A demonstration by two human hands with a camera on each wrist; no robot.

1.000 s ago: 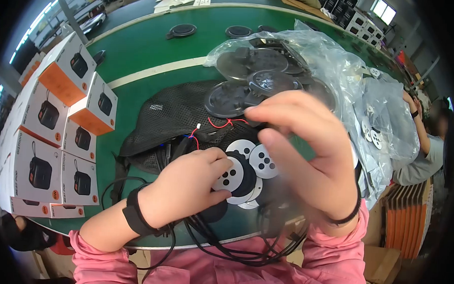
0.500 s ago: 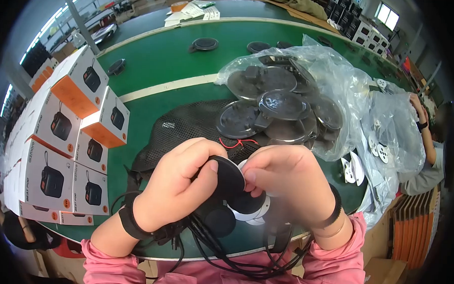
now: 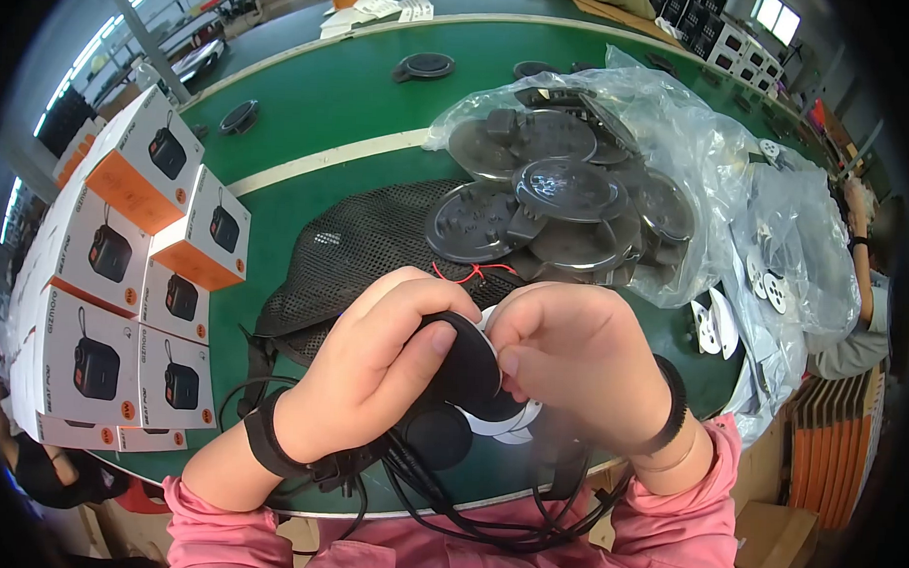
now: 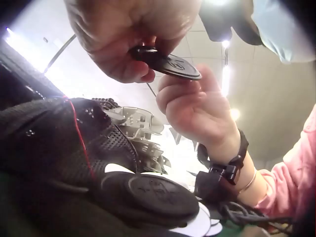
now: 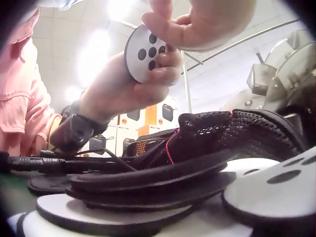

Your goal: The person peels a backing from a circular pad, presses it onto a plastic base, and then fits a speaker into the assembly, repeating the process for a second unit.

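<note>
A thin round pad [image 3: 472, 363], black on one side, stands tilted between my hands. Its other side shows in the right wrist view: a white face [image 5: 143, 54] with several black round spots. My left hand [image 3: 357, 366] grips it, thumb on the black side and fingers behind. My right hand [image 3: 592, 364] has thumb and forefinger at the opposite edge, pinching there with the other fingers curled. Below lies a pile of similar pads [image 5: 113, 212], some white side up and some black. Another black pad [image 3: 437, 436] is beside the pile.
Behind my hands lies a black mesh bag [image 3: 346, 245] with red cord. Dark round plastic parts [image 3: 568, 193] are heaped on a clear plastic bag [image 3: 705, 143]. White-and-orange boxes [image 3: 97, 357] are stacked at left. Black cables [image 3: 437, 499] run along the table's front edge. Another person's arm [image 3: 859, 223] shows at right.
A second ago my left hand held a pad low at the pile and my right was raised apart. Both then came together at the lifted pad; the last half second shows only slight finger movement.
</note>
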